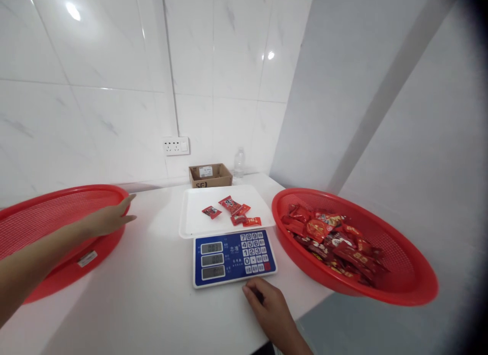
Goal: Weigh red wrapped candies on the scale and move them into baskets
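My left hand (110,220) is over the right rim of a red plastic basket (64,195) at the left, fingers stretched out and apart, holding nothing. On the white tray (192,224) of a digital scale (234,258) lie several small red snack packets (231,205). Close to the scale's front edge, my right hand (267,306) rests with its fingers curled in, and nothing shows in them. A second red basket (404,273) at the right holds a heap of red and dark-red wrapped snacks (331,238).
Behind the tray, a small open cardboard box (211,182) and a clear plastic bottle (239,163) stand by the tiled wall. A socket panel (176,146) is on that wall. The right basket reaches past the white table's (160,304) right edge.
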A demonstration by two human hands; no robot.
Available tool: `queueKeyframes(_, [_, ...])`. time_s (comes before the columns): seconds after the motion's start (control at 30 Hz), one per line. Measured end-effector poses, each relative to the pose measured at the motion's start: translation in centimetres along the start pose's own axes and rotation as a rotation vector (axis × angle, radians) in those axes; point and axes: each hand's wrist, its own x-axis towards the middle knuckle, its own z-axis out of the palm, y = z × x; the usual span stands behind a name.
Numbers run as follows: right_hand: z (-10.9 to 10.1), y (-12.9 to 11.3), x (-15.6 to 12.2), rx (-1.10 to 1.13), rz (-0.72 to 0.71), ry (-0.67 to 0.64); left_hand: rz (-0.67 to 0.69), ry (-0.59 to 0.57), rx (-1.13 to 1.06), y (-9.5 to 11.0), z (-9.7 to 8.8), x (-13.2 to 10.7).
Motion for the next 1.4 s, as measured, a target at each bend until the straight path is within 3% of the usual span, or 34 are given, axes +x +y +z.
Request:
queueKeyframes(0.1, [0.0, -0.1, 0.0, -0.004, 0.006, 0.003, 0.105, -0.102, 0.005, 1.3, 0.0, 0.5])
queueKeyframes(0.17, [0.0, -0.1, 0.0, -0.006, 0.003, 0.006, 0.184, -0.081, -0.002, 3.1, -0.2, 0.8])
queueKeyframes(0.3, [0.1, -0.2, 0.0, -0.005, -0.001, 0.019, 0.444, -0.008, -0.059, 8.8, 0.3, 0.8])
queueKeyframes(0.43, [0.1, -0.3, 0.1, -0.013, -0.01, 0.028, 0.739, -0.092, -0.122, 14.8, 1.8, 0.5])
queueKeyframes(0.57, [0.1, -0.1, 0.0, -0.02, -0.02, 0.038, 0.789, -0.083, -0.129, 18.0, 2.3, 0.5])
queueKeyframes(0.7, [0.1, 0.2, 0.0, -0.007, -0.013, 0.033, 0.59, 0.065, -0.093, 16.9, 0.4, 1.5])
queueKeyframes(0.83, [0.1, 0.2, 0.0, -0.002, -0.002, 0.019, 0.291, 0.185, -0.008, 11.5, -2.4, 3.1])
queueKeyframes(0.93, [0.1, 0.3, 0.1, 0.013, -0.002, 0.014, 0.126, 0.171, 0.05, 7.3, -3.4, 3.6])
queueKeyframes(1.0, [0.0, 0.3, 0.2, 0.03, -0.004, 0.007, 0.108, 0.141, 0.07, 5.9, -3.4, 3.6])
queueKeyframes(1.07, [0.0, 0.2, 0.2, 0.044, -0.001, 0.001, 0.193, 0.107, 0.054, 6.3, -2.8, 3.4])
queueKeyframes(1.17, [-0.2, 0.1, 0.2, 0.049, 0.001, -0.005, 0.43, 0.066, -0.022, 10.0, -1.3, 2.8])
queueKeyframes(1.27, [-0.1, 0.1, 0.2, 0.042, -0.004, 0.01, 0.624, 0.003, -0.099, 15.7, 0.5, 2.0])
queueKeyframes(1.4, [0.3, 0.5, 0.2, 0.015, -0.009, 0.051, 0.777, -0.082, -0.154, 22.8, 2.5, 1.1])
